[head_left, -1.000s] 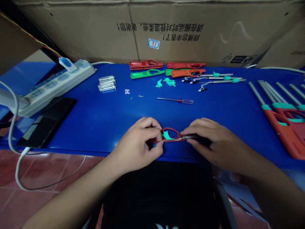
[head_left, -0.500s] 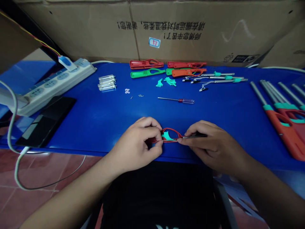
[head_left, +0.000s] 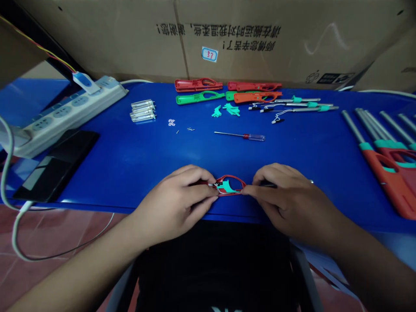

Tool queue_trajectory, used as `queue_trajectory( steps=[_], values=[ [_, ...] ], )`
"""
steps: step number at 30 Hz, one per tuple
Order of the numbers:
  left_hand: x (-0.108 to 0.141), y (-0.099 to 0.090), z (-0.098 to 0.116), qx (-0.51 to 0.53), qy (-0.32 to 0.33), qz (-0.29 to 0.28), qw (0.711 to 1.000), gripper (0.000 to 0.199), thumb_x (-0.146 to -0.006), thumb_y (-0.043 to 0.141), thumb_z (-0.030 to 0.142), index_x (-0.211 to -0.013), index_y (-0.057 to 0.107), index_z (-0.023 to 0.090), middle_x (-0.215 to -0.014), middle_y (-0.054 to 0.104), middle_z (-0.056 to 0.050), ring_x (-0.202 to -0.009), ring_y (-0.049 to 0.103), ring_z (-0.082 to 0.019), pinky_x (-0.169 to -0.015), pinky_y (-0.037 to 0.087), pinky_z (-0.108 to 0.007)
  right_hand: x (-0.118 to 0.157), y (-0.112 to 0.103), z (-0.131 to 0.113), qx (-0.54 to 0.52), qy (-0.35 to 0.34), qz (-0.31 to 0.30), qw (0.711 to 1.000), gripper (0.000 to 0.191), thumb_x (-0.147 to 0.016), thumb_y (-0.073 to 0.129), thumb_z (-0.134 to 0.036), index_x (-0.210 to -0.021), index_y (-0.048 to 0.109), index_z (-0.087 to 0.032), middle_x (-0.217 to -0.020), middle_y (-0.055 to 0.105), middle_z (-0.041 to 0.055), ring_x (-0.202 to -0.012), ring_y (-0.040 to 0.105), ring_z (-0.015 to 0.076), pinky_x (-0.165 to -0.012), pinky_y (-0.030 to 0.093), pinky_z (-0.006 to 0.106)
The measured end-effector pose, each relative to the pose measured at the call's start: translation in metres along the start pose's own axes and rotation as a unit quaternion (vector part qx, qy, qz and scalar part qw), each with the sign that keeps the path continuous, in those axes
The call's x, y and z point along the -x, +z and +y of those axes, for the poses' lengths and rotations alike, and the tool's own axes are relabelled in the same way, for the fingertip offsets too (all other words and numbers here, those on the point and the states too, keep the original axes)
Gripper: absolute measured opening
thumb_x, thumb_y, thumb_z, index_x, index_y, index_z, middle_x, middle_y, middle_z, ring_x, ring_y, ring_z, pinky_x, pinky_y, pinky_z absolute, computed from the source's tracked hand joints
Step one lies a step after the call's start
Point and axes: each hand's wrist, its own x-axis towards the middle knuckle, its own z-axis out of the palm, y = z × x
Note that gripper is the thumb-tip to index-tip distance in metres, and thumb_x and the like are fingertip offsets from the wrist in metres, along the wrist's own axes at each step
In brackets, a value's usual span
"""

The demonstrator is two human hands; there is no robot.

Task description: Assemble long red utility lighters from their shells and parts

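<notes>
Head view: a blue table (head_left: 130,173) seen from its near edge, with two hands meeting at the centre.

Held thing: a red plastic lighter shell (head_left: 231,185) sits between the hands, just over the table's near edge, with a teal insert (head_left: 228,186) and a thin wire (head_left: 221,190) inside its loop.

Left hand (head_left: 172,203): fingers pressed together, pinching the shell's left end against the thumb.

Right hand (head_left: 292,201): fingers curled close, pinching the shell's right end and a dark stem (head_left: 268,185).

Step in hand: both hands steady the shell around its inner parts; no tool is in use.

Next move: by the look of it, this calls for careful fingertip work, since the wire is fine.

Beyond the shell: a screwdriver (head_left: 240,136), then a row of red, green and orange shells (head_left: 256,97).

Right of the shell: assembled orange lighters (head_left: 390,182).

Left of the shell: a power strip (head_left: 68,110) and a phone (head_left: 55,167).

Far behind the shell: cardboard cartons (head_left: 227,43), closed, contents hidden.
</notes>
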Motion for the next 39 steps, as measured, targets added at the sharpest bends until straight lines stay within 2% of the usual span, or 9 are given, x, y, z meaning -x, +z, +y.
queue_trajectory(
  steps=[3,7,12,14,20,28,33,39],
  values=[
    [0.003,0.003,-0.001,0.006,-0.001,0.018,1.000,0.015,-0.092,0.061,0.015,-0.101,0.073,0.018,-0.110,0.066,-0.007,-0.097,0.064,-0.017,-0.087,0.053,-0.031,0.002,0.004,-0.001,-0.008,0.010,0.019,1.000,0.028,-0.096,0.052,-0.014,-0.103,0.075,-0.028,-0.095,0.065,0.0048,-0.088,0.057,0.0204,-0.077,0.042,0.037],
    [0.002,0.004,-0.003,0.038,-0.028,0.014,0.999,0.013,-0.091,0.061,0.014,-0.095,0.073,0.019,-0.108,0.066,-0.005,-0.094,0.066,-0.014,-0.085,0.052,-0.027,0.004,0.010,-0.001,-0.022,0.012,0.051,0.998,0.027,-0.094,0.055,-0.013,-0.106,0.074,-0.027,-0.097,0.065,0.0055,-0.090,0.058,0.0209,-0.080,0.043,0.039],
    [-0.001,0.003,-0.003,0.071,-0.047,0.007,0.996,0.013,-0.091,0.062,0.015,-0.092,0.074,0.020,-0.108,0.066,-0.004,-0.093,0.066,-0.014,-0.081,0.053,-0.026,0.009,0.017,-0.010,0.055,0.001,0.096,0.994,0.018,-0.092,0.060,-0.018,-0.101,0.074,-0.025,-0.101,0.069,0.0062,-0.093,0.059,0.0236,-0.094,0.042,0.047],
    [-0.001,0.003,-0.004,0.078,-0.048,0.004,0.996,0.013,-0.091,0.062,0.015,-0.092,0.074,0.020,-0.107,0.066,-0.004,-0.093,0.066,-0.014,-0.081,0.053,-0.026,0.009,0.020,-0.019,0.070,-0.012,0.114,0.991,0.014,-0.092,0.062,-0.020,-0.097,0.074,-0.025,-0.099,0.071,0.0051,-0.092,0.060,0.0229,-0.095,0.041,0.047],
    [-0.003,0.003,-0.006,0.092,-0.049,0.000,0.995,0.013,-0.089,0.062,0.012,-0.091,0.073,0.019,-0.106,0.065,-0.003,-0.093,0.065,-0.012,-0.083,0.052,-0.025,-0.001,0.027,-0.044,0.107,-0.008,0.130,0.986,0.015,-0.094,0.060,-0.017,-0.097,0.074,-0.020,-0.077,0.068,0.0029,-0.071,0.057,0.0184,-0.074,0.040,0.038],
    [-0.001,0.000,-0.004,0.090,-0.056,-0.003,0.994,0.012,-0.087,0.063,0.012,-0.089,0.073,0.019,-0.108,0.065,-0.002,-0.094,0.066,-0.012,-0.083,0.052,-0.025,-0.002,0.035,-0.054,0.131,-0.032,0.125,0.983,0.016,-0.093,0.061,-0.015,-0.103,0.073,-0.019,-0.078,0.067,0.0020,-0.075,0.054,0.0192,-0.078,0.039,0.039],
    [-0.002,0.000,-0.005,0.093,-0.059,-0.003,0.994,0.012,-0.088,0.062,0.013,-0.087,0.073,0.018,-0.106,0.065,-0.003,-0.093,0.066,-0.013,-0.082,0.053,-0.025,-0.007,0.033,-0.056,0.150,-0.011,0.136,0.979,0.014,-0.094,0.061,-0.017,-0.099,0.073,-0.018,-0.075,0.066,0.0025,-0.071,0.052,0.0186,-0.072,0.036,0.038],
    [-0.003,-0.001,-0.007,0.104,-0.052,0.010,0.993,0.009,-0.087,0.066,0.014,-0.083,0.073,0.017,-0.099,0.068,-0.001,-0.089,0.067,-0.011,-0.079,0.052,-0.022,-0.016,0.029,-0.053,0.177,-0.052,0.095,0.978,0.016,-0.094,0.058,-0.015,-0.087,0.072,-0.019,-0.071,0.059,0.0023,-0.067,0.045,0.0186,-0.065,0.029,0.037]
  ],
)
